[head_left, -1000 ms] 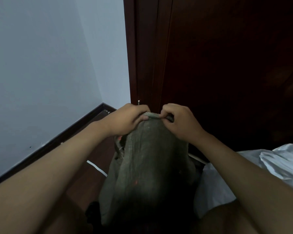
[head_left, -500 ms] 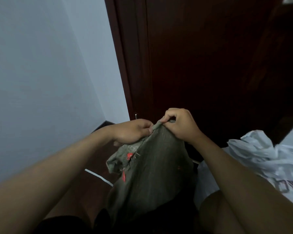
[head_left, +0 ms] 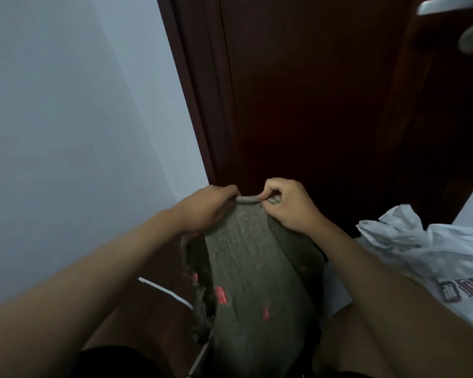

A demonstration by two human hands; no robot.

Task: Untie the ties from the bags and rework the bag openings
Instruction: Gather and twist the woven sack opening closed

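At frame centre, left hand (head_left: 205, 207) and right hand (head_left: 287, 205) pinch the grey bag (head_left: 246, 268)'s rolled rim (head_left: 247, 199); uneven pulling could tear it.

We hold both bare forearms stretched forward, converging; our left hand (head_left: 208, 207) grips with curled fingers; just beside it, our right hand (head_left: 287, 205) pinches, thumb against forefinger.

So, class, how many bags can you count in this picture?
2. A grey-green woven bag stands in the middle, its top edge gripped by the left hand and the right hand. A white plastic bag lies at right. Others may be hidden.
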